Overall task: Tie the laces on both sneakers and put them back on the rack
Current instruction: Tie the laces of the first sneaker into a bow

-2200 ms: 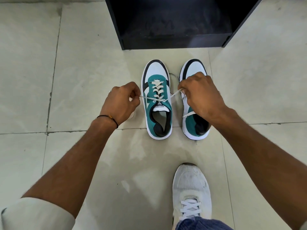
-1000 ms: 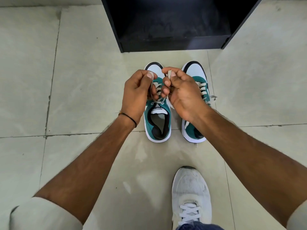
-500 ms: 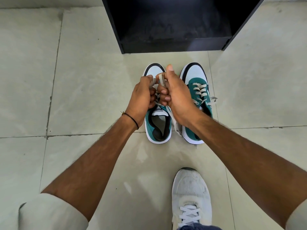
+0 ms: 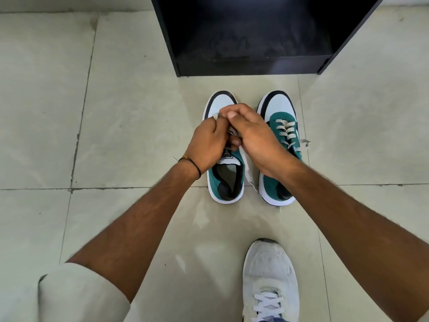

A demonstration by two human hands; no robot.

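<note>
Two teal, white and black sneakers stand side by side on the tiled floor, toes toward the rack. Over the left sneaker point(image 4: 226, 180), my left hand point(image 4: 207, 145) and my right hand point(image 4: 255, 138) press together, both pinching its white laces point(image 4: 232, 131). Most of that shoe's lacing is hidden under my hands. The right sneaker point(image 4: 282, 126) sits just beside my right wrist, its laces loose with one end trailing off to the right. The black shoe rack point(image 4: 253, 63) stands open just beyond the toes.
My own white shoe point(image 4: 270, 273) rests on the floor at the bottom right, close behind the pair. Pale floor tiles point(image 4: 116, 112) with dark grout lines spread to the left and right of the sneakers.
My hands went from pulling the left sneaker's laces wide apart to meeting above the shoe. They now sit lower and tighter together, fingers folded over the laces.
</note>
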